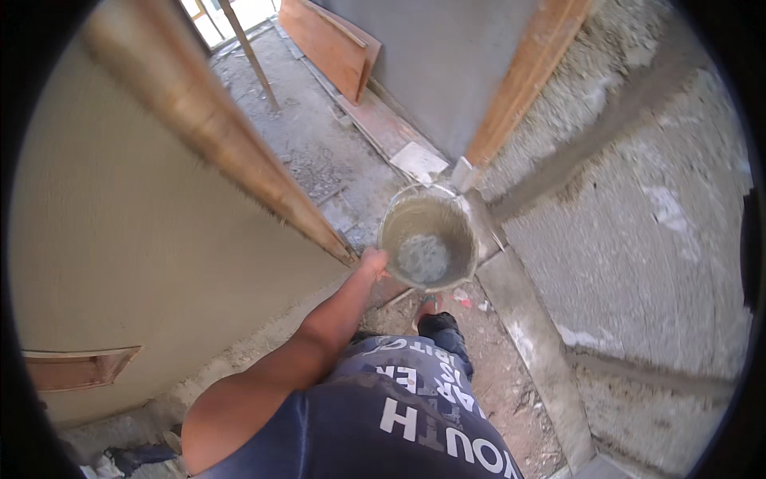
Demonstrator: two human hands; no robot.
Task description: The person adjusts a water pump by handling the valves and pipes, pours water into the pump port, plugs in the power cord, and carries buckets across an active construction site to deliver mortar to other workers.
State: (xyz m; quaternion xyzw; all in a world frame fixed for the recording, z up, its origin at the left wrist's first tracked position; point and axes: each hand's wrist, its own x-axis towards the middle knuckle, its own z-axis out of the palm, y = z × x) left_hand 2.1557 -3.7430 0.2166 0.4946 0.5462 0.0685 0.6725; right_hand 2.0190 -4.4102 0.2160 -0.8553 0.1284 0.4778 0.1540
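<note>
My left hand point(374, 262) is closed on the near-left rim of a round bucket point(457, 243), out in front of my body. The bucket's mouth faces up toward me. Dried grey-brown residue coats its inner wall, and something pale grey, wet-looking, lies at the bottom. A thin wire-like handle seems to run along the far rim. My fingertips are partly hidden by the rim. The right hand does not appear in the picture. Below the bucket one foot in a sandal point(428, 310) shows on the dirt floor.
A wooden door frame point(231, 136) stands close on the left beside a plastered wall point(144, 231); another wooden post point(523, 80) rises beyond the bucket. Reddish boards point(331, 48) lean at the back. On the right, a raised concrete edge point(523, 311) borders rough grey surfaces.
</note>
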